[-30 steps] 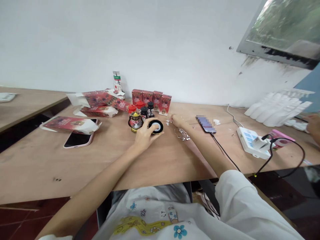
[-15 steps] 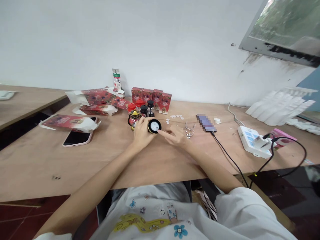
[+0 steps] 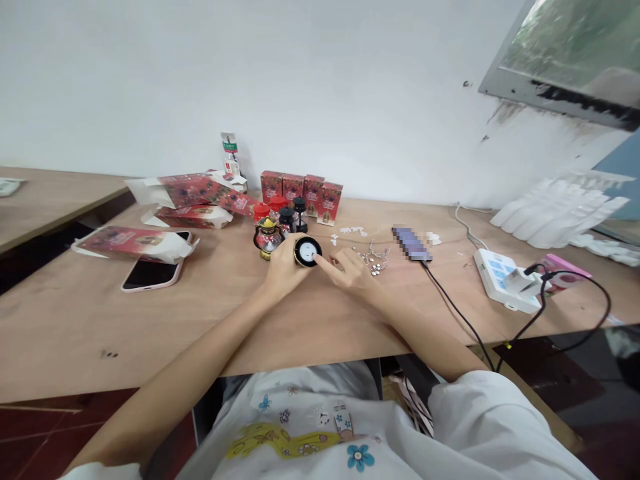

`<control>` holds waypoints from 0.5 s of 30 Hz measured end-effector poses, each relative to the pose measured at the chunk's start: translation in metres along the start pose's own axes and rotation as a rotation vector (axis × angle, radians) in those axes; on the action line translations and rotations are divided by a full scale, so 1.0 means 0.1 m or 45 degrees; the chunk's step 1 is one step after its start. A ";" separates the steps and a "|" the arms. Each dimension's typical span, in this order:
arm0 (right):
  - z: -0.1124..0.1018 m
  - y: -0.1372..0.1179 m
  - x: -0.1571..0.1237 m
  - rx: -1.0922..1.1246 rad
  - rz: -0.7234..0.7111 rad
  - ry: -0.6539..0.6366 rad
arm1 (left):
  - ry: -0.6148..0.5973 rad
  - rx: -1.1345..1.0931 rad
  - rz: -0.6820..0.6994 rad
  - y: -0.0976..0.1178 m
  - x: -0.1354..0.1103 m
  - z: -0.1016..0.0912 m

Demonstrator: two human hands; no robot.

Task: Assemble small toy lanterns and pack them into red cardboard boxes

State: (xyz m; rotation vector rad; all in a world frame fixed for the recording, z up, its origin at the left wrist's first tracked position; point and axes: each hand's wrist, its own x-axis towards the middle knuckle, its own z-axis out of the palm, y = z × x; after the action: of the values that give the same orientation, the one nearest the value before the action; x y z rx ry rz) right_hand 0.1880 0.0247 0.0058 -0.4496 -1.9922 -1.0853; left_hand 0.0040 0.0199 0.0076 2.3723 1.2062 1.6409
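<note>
My left hand (image 3: 283, 267) grips a small round black base with a white middle (image 3: 307, 251), tilted up off the wooden table (image 3: 310, 313). My right hand (image 3: 350, 270) is beside it, its forefinger pressed to the base's lower right edge, the other fingers curled. A little gold and glass lantern (image 3: 267, 238) stands just left of the base. Behind it stand red and black lantern pieces (image 3: 287, 215). Small metal bits (image 3: 376, 257) lie just right of my right hand.
Small red boxes (image 3: 301, 189) line the wall, with flattened red cartons (image 3: 195, 200) to their left. A phone (image 3: 153, 272) lies at left, another phone (image 3: 411, 243) on a cable at right. A white power strip (image 3: 503, 279) and white plastic trays (image 3: 557, 210) sit far right.
My right hand came back from the small bits at the far side and now touches the round base. My left hand tilted the base up off the table.
</note>
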 end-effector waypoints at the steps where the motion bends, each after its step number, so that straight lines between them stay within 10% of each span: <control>1: 0.01 -0.01 -0.01 -0.030 -0.008 -0.018 | -0.003 0.015 -0.013 -0.01 0.00 0.00; 15: 0.06 -0.07 -0.05 0.370 0.348 -0.308 | -0.266 -0.259 -0.424 0.08 0.14 -0.06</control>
State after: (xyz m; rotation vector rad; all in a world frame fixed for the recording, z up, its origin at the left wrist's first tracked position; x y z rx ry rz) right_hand 0.1834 0.0259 -0.0036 -0.6979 -2.1776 -0.5837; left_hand 0.0059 0.0207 0.0245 2.0293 1.2450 1.3099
